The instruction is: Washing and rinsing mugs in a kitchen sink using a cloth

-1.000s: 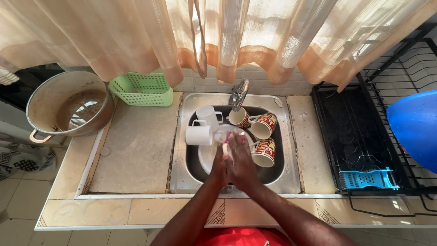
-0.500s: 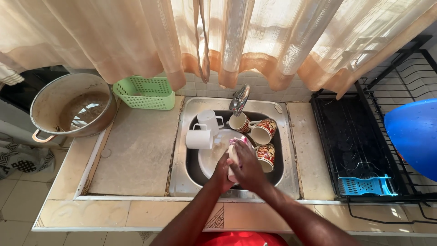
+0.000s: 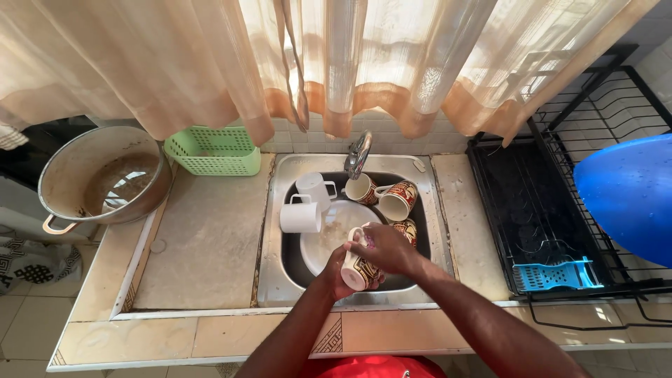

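Head cam: both hands, left hand (image 3: 336,274) & right hand (image 3: 386,249), grip patterned mug (image 3: 357,269) over sink (image 3: 273,280).

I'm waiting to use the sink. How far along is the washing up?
Early on. Done: nothing visible yet; the black drying rack holds no cups, only a small blue basket. In hand: the left hand holds a patterned mug over the sink while the right hand works at its rim. Left: two white mugs, three more patterned mugs, a plate, and the dirty pot on the counter.
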